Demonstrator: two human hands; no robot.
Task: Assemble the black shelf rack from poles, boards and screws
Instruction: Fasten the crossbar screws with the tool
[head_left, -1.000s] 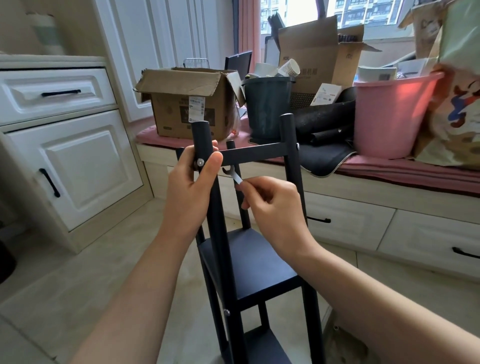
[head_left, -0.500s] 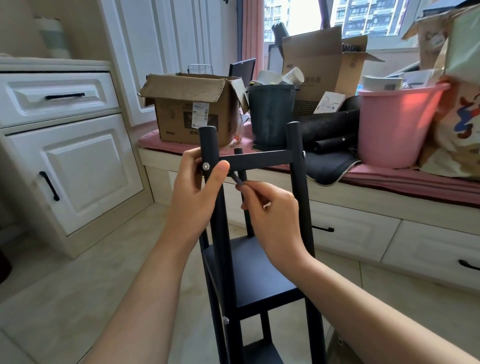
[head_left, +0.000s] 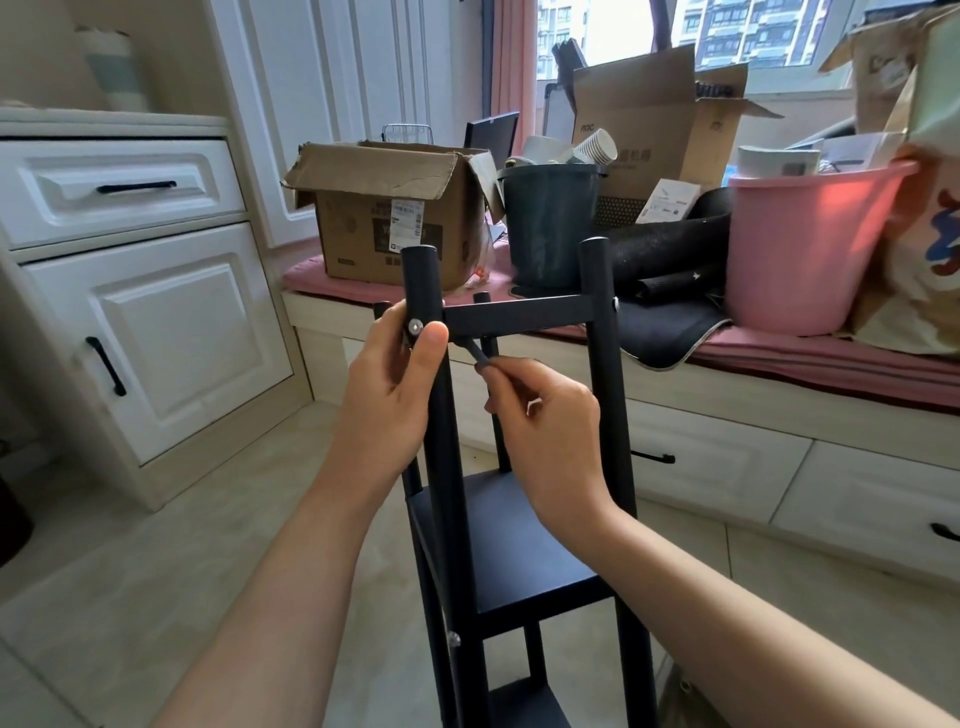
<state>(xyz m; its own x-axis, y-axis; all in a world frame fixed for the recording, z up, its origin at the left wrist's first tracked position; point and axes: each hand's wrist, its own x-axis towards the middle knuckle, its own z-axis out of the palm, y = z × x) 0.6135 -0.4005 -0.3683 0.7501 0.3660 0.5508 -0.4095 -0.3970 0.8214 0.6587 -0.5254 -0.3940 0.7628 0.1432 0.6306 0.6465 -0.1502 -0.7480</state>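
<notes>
The black shelf rack (head_left: 519, 545) stands upright on the floor in front of me, with boards fixed between its poles. My left hand (head_left: 395, 384) grips the near left pole (head_left: 423, 280) just below the top board (head_left: 514, 319), thumb beside a silver screw head (head_left: 415, 326). My right hand (head_left: 545, 431) pinches a small dark hex key (head_left: 475, 353), whose tip points up under the top board near that pole. Another screw (head_left: 455, 639) shows lower on the same pole.
A window bench with a pink cushion (head_left: 831, 353) runs behind the rack, loaded with a cardboard box (head_left: 384, 218), a dark bin (head_left: 550, 228) and a pink bucket (head_left: 810, 249). White cabinets (head_left: 130, 312) stand at the left. Tiled floor lies around the rack.
My right hand has turned the hex key under the top board and shifted slightly. The view has dropped a little, so the rack sits lower in frame. My left hand keeps its grip.
</notes>
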